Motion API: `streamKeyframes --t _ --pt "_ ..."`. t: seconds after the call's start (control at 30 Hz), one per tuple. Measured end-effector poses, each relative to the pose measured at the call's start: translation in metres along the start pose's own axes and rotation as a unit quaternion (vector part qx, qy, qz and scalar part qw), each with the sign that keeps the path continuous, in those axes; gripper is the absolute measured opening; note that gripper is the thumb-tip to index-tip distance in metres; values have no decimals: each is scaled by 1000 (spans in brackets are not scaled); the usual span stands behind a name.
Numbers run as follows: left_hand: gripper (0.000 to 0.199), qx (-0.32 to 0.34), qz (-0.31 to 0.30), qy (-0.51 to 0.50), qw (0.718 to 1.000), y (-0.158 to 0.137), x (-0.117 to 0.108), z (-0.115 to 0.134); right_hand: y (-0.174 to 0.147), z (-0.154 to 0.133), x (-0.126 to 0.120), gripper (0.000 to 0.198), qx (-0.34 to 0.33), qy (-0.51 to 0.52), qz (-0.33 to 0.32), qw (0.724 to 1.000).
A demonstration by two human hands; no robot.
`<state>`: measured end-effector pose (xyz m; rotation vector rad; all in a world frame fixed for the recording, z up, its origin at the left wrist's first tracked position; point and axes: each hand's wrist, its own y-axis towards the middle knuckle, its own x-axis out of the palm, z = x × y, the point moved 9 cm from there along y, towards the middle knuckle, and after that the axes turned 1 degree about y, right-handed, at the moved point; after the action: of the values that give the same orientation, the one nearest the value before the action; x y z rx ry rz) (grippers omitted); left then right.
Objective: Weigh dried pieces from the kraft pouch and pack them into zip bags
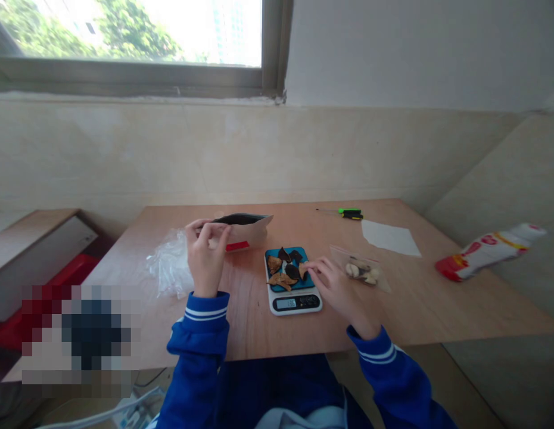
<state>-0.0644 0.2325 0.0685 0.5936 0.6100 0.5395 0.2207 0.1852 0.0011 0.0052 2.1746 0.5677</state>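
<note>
My left hand [206, 253] pinches the near left edge of a brown paper pouch [257, 237] with a red strip on its side. The pouch's mouth gapes, and its inside looks dark. In front of me sits a white kitchen scale [299, 303] with a blue platform and a small lit display. Several dried brown and black pieces [282, 280] are spread over the platform. At its right edge, the fingertips of my right hand [333, 285] close on one brown dried piece [303, 270]. My fingers partly cover that piece.
Crumpled clear plastic bags [170, 268] lie left of the pouch. A zip bag with pale pieces [364, 271] is right of the scale. Behind are screwdrivers [351, 213] and a white paper sheet [390, 238]. A red-and-white bottle [485, 255] is far right; a wall bounds the table's back.
</note>
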Motion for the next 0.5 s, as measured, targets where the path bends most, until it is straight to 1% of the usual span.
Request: streamKeyframes --t 0.13,0.27,0.4,0.5 --pt "22 -28 54 45 997 20 0 -9 -36 20 -15 22 56 16 52 997" --pt "22 -49 82 70 993 34 8 -9 -74 42 -17 24 110 43 83 990" --pt "20 -69 76 61 993 39 21 -10 -101 56 -12 25 156 61 92 982" --pt "19 -32 65 40 997 39 27 -9 -110 60 -9 26 171 71 92 978"
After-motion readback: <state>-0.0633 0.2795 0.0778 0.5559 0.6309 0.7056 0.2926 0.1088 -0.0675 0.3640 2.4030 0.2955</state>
